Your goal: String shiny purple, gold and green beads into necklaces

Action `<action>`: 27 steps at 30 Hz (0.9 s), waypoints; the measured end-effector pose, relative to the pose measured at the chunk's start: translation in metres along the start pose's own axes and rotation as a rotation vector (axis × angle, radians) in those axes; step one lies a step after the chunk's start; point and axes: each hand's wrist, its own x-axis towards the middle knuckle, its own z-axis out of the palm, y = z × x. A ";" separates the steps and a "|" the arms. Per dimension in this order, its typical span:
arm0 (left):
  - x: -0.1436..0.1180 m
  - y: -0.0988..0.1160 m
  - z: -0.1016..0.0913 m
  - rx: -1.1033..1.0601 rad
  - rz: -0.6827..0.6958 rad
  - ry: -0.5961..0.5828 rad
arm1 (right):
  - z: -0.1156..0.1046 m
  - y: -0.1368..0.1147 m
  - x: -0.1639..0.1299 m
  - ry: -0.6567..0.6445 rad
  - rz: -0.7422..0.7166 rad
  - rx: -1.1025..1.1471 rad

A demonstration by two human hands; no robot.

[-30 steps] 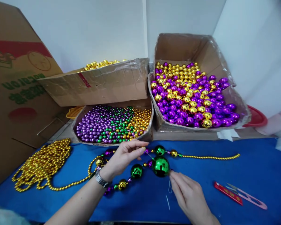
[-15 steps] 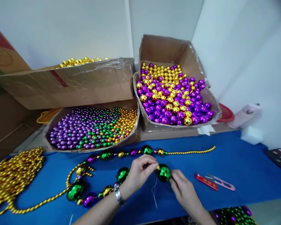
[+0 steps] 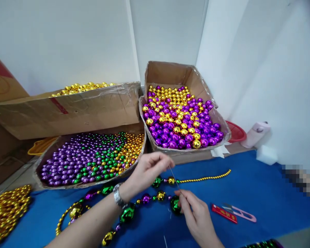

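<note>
On the blue bench (image 3: 248,186), far side: three cardboard boxes. Long box (image 3: 67,110) far left, gold beads heaped on top. Open box (image 3: 170,74) far right, full of purple and gold balls. Shallow tray (image 3: 93,156) just in front of the long box holds small purple, green and gold beads.

Gold chain pile (image 3: 5,210) at the near left edge. Bead garland (image 3: 144,199) runs across the near middle: green, purple and gold balls, with a thin gold strand trailing right.

Left hand (image 3: 147,170) is raised over the garland, fingers pinching the upper end of a taut thread (image 3: 174,177). Right hand (image 3: 193,213) near centre, fingers pinching the lower end of that thread, touching the large green ball (image 3: 175,204) on the garland.

Red-and-pink thread snips (image 3: 234,213) lie right of the right hand, apart from it. Pink bottle (image 3: 255,134) and red lid (image 3: 235,132) far right by the wall.
</note>
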 end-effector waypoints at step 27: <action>-0.038 -0.031 -0.004 -0.660 -0.302 0.254 | -0.008 -0.001 -0.024 -0.115 -0.096 -0.172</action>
